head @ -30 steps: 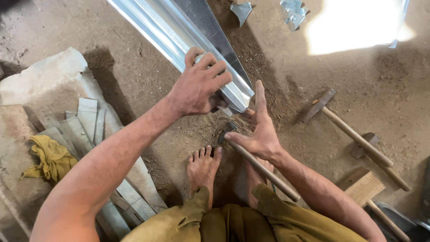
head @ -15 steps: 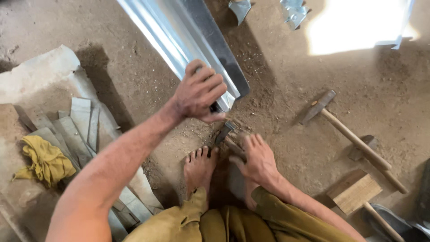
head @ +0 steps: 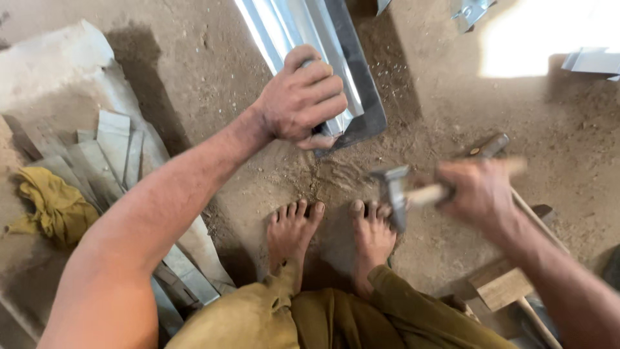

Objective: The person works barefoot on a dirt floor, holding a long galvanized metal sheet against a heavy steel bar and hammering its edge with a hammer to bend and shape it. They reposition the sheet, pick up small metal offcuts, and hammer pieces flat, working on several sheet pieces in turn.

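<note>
My left hand (head: 302,98) grips the near end of a long folded sheet-metal channel (head: 303,32) that runs up and away across the dirt floor. My right hand (head: 481,194) holds a hammer (head: 395,192) by its wooden handle, the metal head raised and blurred, a little to the right of the channel's end and above my bare feet (head: 329,236). The hammer head is apart from the metal.
A stack of cut metal strips (head: 110,155) and a yellow rag (head: 55,203) lie at the left by a pale slab (head: 45,58). Another hammer (head: 487,147) and a wooden block (head: 500,284) lie at the right. Metal scraps (head: 475,10) sit at the top.
My right hand picked the hammer up off the ground and lifted it to the right. My left hand went from resting on the channel's end to a firm grip.
</note>
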